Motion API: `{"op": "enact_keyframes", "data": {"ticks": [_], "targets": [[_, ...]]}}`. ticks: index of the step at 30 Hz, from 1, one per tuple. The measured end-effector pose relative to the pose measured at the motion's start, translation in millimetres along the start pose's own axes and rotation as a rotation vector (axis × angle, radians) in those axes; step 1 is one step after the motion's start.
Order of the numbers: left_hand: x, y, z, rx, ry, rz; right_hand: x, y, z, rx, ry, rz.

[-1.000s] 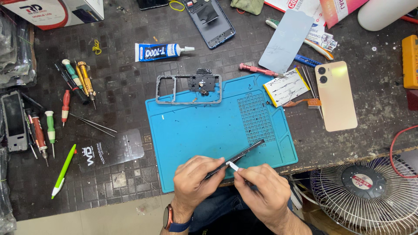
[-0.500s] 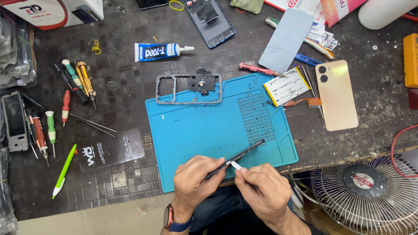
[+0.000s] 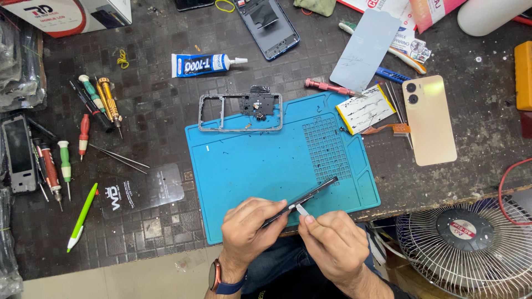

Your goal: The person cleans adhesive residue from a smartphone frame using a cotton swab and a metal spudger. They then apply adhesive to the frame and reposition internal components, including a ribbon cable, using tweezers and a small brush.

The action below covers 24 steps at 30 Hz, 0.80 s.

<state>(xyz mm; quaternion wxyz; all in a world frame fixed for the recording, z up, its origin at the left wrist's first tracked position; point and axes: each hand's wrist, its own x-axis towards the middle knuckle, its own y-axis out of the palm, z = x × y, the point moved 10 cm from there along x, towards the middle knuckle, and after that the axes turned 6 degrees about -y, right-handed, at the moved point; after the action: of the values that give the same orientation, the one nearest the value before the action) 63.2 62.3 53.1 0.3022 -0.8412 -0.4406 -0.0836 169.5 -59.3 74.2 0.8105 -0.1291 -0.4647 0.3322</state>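
Left hand pinches thin dark phone panel edge-on, at 6 o'clock on blue mat. Right hand clamped on small white tool, tip touching panel. Metal frame at 12 o'clock.

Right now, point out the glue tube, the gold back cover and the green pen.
glue tube (image 3: 200, 65), head view, label middle.
gold back cover (image 3: 430, 123), head view, panel centre.
green pen (image 3: 81, 217), head view, barrel middle.
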Motion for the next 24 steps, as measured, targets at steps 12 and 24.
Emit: {"op": "enact_keyframes", "data": {"ticks": [12,24], "targets": [[0,-1,2,0.013,-0.024,-0.008,-4,3,-15,0.044,0.074,0.032],[0,-1,1,0.027,-0.016,-0.003,-5,2,-18,0.030,0.089,0.001]]}}
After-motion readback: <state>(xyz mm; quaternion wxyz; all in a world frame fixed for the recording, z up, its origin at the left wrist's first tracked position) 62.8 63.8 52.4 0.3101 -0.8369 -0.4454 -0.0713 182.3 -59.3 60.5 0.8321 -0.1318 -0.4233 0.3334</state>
